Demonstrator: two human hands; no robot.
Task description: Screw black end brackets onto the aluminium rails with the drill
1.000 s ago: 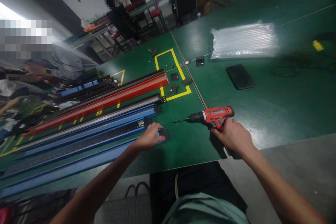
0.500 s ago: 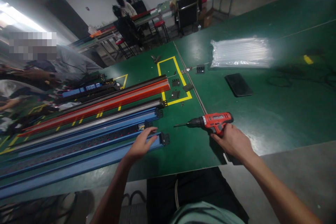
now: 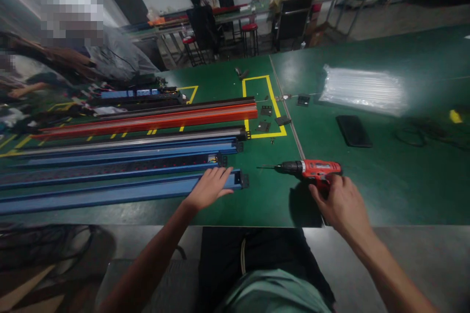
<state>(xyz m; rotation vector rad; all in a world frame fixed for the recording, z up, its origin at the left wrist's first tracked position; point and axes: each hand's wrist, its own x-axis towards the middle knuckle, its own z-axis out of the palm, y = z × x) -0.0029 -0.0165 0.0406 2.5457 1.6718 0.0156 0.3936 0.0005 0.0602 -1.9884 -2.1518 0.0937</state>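
Observation:
A red and black cordless drill [image 3: 321, 168] is in my right hand [image 3: 344, 201], with my fingers closed about its handle. Its long bit [image 3: 268, 167] points left, and a dark shadow falls on the table below it. My left hand [image 3: 211, 188] is open, thumb apart, over the right end of the nearest blue rail [image 3: 121, 193]; whether it presses on the rail I cannot tell. Just behind lies another blue rail with a dark strip [image 3: 161, 167] inside and some coloured wires near its black end piece [image 3: 222, 160].
Further back lie another blue rail [image 3: 176, 149] and orange rails [image 3: 176, 118]. Small black plates [image 3: 263, 126] sit inside a yellow taped outline [image 3: 269, 135]. To the right are a black flat slab [image 3: 353, 131] and plastic-wrapped tubes [image 3: 363, 89]. Co-workers are at the left and back.
The view has turned, so the table looks more level. My left hand now reaches over the nearest rail, fingers more spread. The drill stays in my right hand, bit still pointing left.

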